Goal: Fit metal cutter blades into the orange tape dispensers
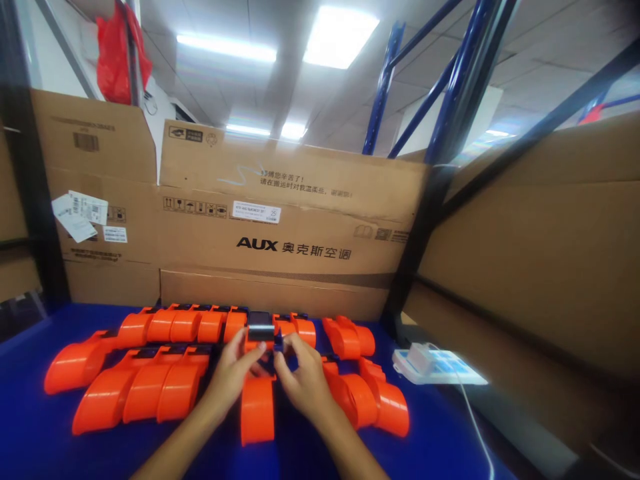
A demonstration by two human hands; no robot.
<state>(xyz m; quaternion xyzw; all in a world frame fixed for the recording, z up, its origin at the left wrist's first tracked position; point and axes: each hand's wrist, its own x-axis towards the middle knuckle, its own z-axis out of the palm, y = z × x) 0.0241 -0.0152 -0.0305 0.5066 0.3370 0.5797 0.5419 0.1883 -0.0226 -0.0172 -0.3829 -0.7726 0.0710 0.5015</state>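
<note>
My left hand (235,373) and right hand (303,380) pinch one glossy orange plastic tape dispenser (257,400) at its black head; fingers clenched on it, amid roughly twelve alike on the blue table (30,433).

Orange plastic tape dispensers (150,380) in two rows on a deep blue table surface (30,440); the dispenser (257,407) between the left hand (233,373) and right hand (303,380) is orange with a black roller part (261,328). Brown cardboard boxes (280,220) behind, printed in black lettering, with white labels (256,212). Blue rack posts (465,73); red plastic bag (117,57); white power strip (435,367) with white cable (475,420)
</note>
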